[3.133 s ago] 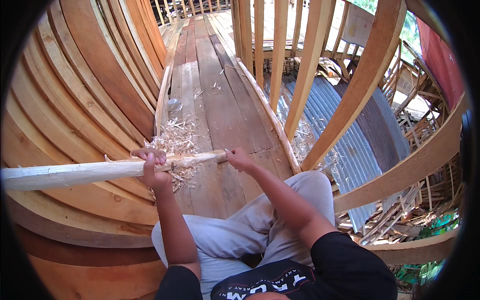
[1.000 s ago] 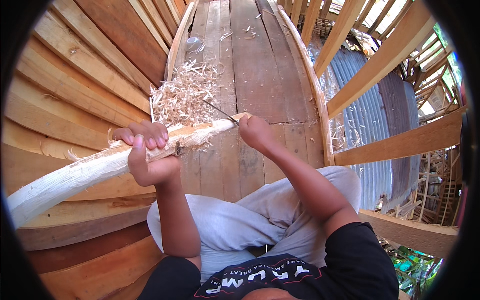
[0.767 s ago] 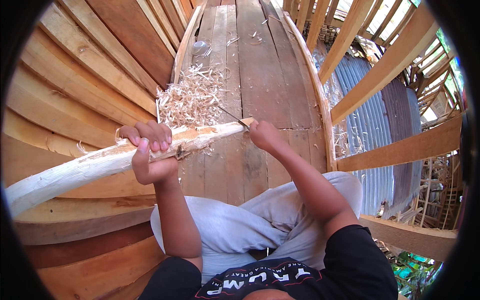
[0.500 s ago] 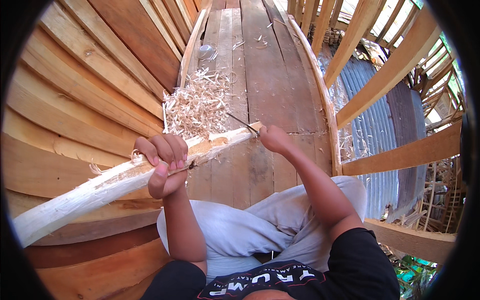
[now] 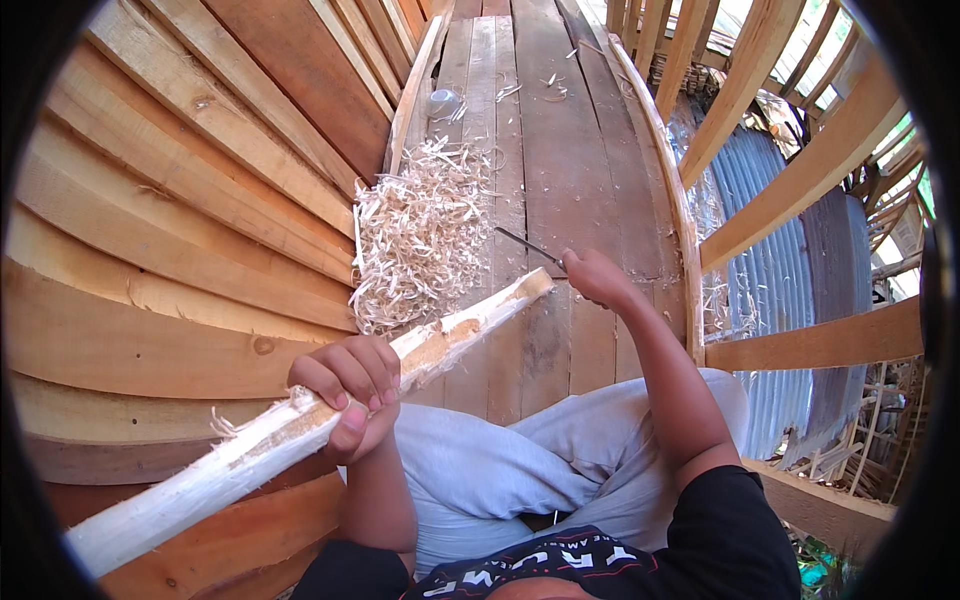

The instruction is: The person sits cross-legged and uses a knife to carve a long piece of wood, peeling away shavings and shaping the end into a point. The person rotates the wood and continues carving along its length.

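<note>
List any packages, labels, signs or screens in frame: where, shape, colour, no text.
Printed shirt: bottom edge, black with a band of pale lettering across the chest.
Small clear container: far up the plank floor, beside the wood shavings; too small to tell any label.
No signs, screens or other packages visible.

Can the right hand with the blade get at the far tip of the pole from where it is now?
Probably yes. The right hand holds the thin blade just beyond the pole tip, with only bare floor planks between them. The left hand grips the pole mid-length, clear of that end.
</note>
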The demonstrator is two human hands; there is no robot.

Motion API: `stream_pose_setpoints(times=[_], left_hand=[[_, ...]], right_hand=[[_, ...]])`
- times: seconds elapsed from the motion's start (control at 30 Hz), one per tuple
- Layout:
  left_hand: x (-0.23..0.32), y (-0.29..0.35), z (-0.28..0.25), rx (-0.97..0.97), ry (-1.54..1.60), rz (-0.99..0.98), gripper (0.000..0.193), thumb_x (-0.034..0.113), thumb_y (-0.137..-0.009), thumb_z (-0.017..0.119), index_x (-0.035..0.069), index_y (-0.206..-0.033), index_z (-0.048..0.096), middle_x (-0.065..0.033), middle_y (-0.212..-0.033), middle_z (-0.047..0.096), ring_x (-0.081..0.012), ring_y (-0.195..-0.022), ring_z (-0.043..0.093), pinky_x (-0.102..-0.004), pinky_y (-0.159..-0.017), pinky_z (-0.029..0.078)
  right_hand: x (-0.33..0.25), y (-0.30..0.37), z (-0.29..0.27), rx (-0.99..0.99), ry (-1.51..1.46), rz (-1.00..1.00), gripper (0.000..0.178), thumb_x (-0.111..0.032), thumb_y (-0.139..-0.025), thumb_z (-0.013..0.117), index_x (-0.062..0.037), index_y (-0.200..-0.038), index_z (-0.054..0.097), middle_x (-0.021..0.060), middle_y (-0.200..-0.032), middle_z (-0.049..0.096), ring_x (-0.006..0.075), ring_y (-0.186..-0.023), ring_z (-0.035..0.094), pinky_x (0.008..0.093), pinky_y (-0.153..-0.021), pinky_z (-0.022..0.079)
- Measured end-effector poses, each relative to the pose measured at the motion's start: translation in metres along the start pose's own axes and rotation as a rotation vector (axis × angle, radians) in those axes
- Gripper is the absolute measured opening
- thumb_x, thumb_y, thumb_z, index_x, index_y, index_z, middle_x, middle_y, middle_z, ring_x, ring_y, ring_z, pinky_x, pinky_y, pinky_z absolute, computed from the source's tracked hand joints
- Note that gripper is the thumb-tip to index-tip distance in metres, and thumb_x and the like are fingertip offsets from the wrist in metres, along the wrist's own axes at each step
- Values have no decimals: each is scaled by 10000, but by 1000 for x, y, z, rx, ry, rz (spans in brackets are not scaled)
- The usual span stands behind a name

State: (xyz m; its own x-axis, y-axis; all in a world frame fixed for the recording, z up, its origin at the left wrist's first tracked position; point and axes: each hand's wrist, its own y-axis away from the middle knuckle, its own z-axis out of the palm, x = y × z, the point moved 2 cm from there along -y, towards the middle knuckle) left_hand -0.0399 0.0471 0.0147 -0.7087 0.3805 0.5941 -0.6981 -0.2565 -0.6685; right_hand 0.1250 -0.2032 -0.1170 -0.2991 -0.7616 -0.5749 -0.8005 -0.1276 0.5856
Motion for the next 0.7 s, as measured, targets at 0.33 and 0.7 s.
stream_pose_setpoints(times=[0.33,0.7], left_hand=[[29,24,-30,-122,141,103,250,95,-749,709,88,-726,461,-43,-573,536,-156,-444,519,-273,-421,462],[20,-6,-48,-407,422,80,220,62,-836,609,65,-645,501,-123,-593,560,-225,-469,566,-334,-441,460]], right_hand=[[1,-10,-3,99,7,81,539,-433,-948,369,35,-806,596,189,-739,613,283,-683,607,427,-682,466],[4,-29,3,137,-38,166,580,-477,-954,393,10,-684,553,59,-571,504,161,-497,481,347,-497,394]])
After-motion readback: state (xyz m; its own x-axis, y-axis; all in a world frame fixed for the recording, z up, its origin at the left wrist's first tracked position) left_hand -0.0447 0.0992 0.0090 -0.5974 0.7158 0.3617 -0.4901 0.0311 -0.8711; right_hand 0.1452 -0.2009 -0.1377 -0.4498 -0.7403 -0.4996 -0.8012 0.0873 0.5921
